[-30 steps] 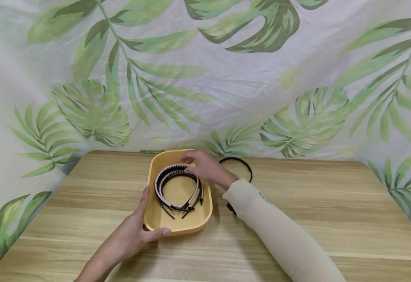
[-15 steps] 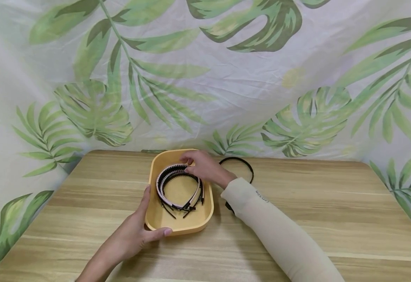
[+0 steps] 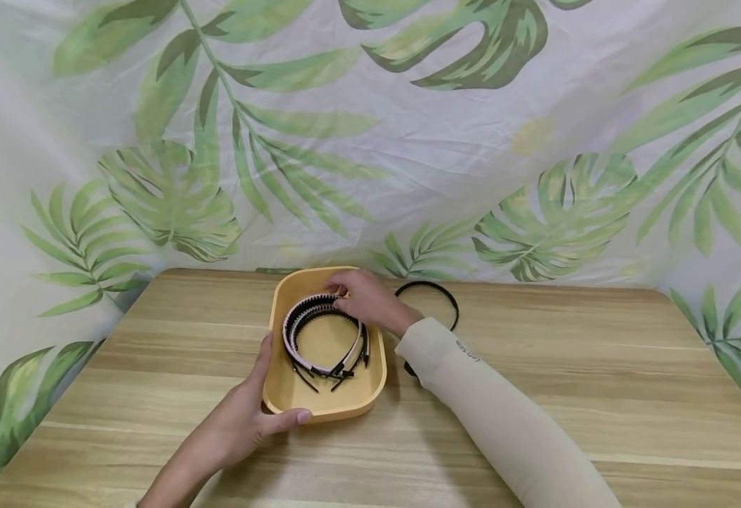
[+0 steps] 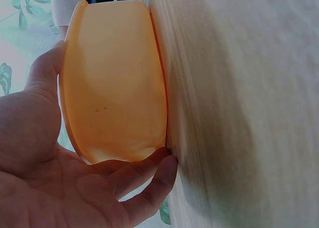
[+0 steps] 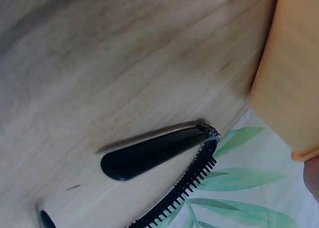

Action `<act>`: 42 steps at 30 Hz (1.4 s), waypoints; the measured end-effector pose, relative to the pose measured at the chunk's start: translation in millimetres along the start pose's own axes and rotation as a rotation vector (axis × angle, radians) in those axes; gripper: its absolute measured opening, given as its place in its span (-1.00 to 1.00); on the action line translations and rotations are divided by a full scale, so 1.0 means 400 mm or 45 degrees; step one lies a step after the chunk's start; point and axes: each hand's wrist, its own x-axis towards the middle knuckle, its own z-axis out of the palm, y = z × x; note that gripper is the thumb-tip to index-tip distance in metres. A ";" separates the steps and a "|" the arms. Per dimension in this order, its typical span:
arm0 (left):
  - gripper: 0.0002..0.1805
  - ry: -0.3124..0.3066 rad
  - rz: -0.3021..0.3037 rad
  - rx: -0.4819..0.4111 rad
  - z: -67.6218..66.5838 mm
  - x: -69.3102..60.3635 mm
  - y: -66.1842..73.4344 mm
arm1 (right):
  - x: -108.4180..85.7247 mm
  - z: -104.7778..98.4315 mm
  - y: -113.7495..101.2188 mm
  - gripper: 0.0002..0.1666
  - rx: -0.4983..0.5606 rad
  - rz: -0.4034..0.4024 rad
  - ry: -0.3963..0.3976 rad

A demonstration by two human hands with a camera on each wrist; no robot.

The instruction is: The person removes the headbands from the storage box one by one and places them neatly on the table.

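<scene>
A yellow-orange box (image 3: pixel 380 353) stands on the table, held by my left hand (image 3: pixel 240 427). My left thumb lies along its near rim and the fingers along its left side; the left wrist view shows the fingers curled at the box's wall (image 4: pixel 117 83). Inside lie several headbands (image 3: pixel 291 346), black toothed ones and a pale pink one, nested together with their ends toward me. My right hand (image 3: pixel 367 300) reaches over the box's right rim, its curled fingers and thumb at the top of the headbands, seemingly pinching one; its fingertips are partly hidden.
Another black toothed headband (image 3: pixel 440 289) lies on the table right of the box, partly under the right forearm. Its flat black end (image 5: pixel 149 153) shows large in the right wrist view. A leaf-print cloth (image 3: pixel 408 176) hangs behind the table's far edge.
The view has shifted very slightly. Both hands, the box and the headbands keep nearly the same places.
</scene>
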 end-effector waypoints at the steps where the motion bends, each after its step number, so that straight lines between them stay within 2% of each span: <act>1: 0.50 0.002 0.003 0.000 0.000 0.000 0.000 | 0.001 0.001 0.000 -0.64 -0.005 -0.002 0.000; 10: 0.50 0.006 0.014 0.000 0.002 -0.003 0.000 | 0.002 0.006 0.005 -0.63 -0.052 -0.022 0.011; 27: 0.50 -0.004 0.000 0.002 0.002 -0.002 0.000 | 0.002 0.012 0.008 -0.60 -0.116 0.015 -0.005; 42: 0.50 -0.014 -0.016 0.005 -0.002 -0.001 0.004 | 0.000 0.002 0.004 -0.60 -0.068 0.000 0.003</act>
